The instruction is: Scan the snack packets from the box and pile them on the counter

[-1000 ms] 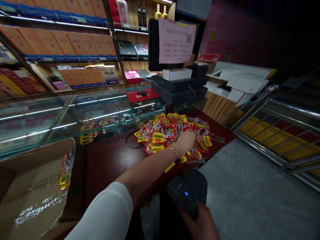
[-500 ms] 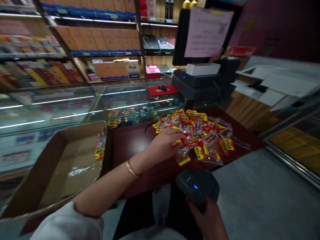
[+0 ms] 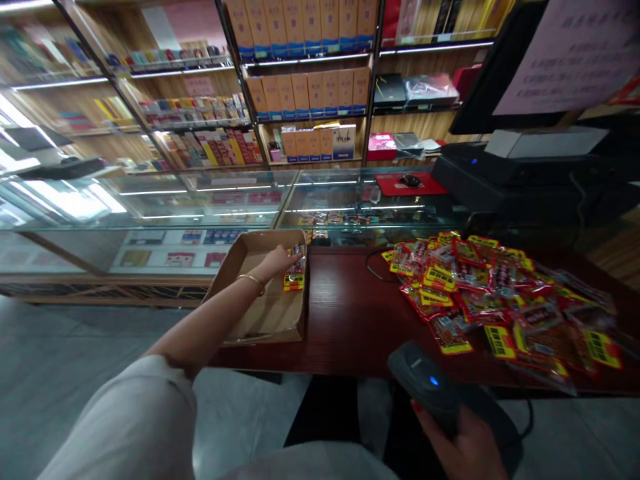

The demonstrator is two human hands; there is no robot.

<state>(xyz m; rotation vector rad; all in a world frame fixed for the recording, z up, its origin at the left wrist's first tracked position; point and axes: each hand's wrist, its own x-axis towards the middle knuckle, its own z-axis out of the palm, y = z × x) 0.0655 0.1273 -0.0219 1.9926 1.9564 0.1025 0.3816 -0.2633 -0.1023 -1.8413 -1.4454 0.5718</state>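
My left hand, with a gold bangle at the wrist, reaches into a shallow cardboard box. Its fingers are closed at the upper part of a red-and-yellow snack packet by the box's right wall. Low in front of me, my right hand is wrapped round the handle of a dark barcode scanner with a blue light lit. To the right, a heap of similar clear-fronted snack packets lies on the dark red wooden counter.
Behind the counter runs a glass display case. A computer mouse rests on a red mat. At right stand a monitor and a dark till unit. Boxed goods fill the back shelves. A cable loops beside the heap.
My left hand has moved left from the heap of packets into the cardboard box. The view has swung left. My right hand still holds the scanner.
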